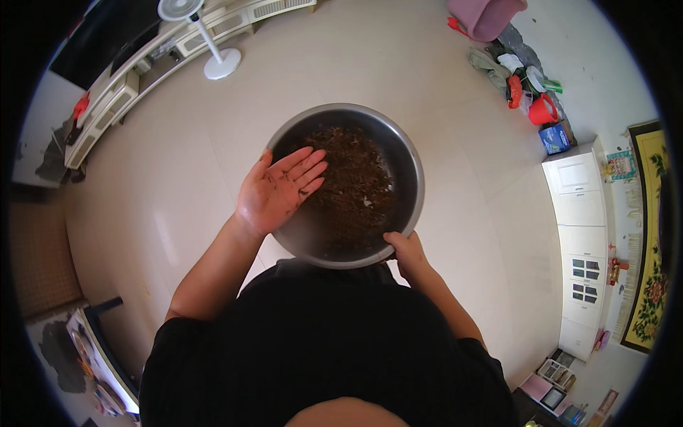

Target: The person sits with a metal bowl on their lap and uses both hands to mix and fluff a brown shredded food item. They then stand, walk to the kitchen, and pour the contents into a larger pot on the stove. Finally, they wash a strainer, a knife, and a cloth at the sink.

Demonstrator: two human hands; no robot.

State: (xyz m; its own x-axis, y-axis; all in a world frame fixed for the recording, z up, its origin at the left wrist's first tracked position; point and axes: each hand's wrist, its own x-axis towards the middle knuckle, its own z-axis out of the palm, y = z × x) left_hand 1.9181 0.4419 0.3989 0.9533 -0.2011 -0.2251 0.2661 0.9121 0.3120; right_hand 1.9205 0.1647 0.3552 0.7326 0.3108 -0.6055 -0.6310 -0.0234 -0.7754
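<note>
A wide round metal basin [415, 171] is held up in front of my body. Loose dark brown material [348, 178], crumbly like soil or shredded leaves, covers much of its bottom, with a small pale bit among it. My left hand [279, 186] is palm up over the basin's left side, fingers stretched out, with brown specks stuck to the palm and fingers. It holds nothing else. At the near right rim my right hand [405, 250] grips the basin, thumb over the edge; its other fingers are hidden underneath.
Pale floor tiles [484, 185] surround me. A white standing fan [223, 64] is by a long low cabinet [149, 82] at far left. Bags, a red bucket [543, 109] and a pink tub [487, 18] line the far right wall. A white cupboard [580, 213] stands at right.
</note>
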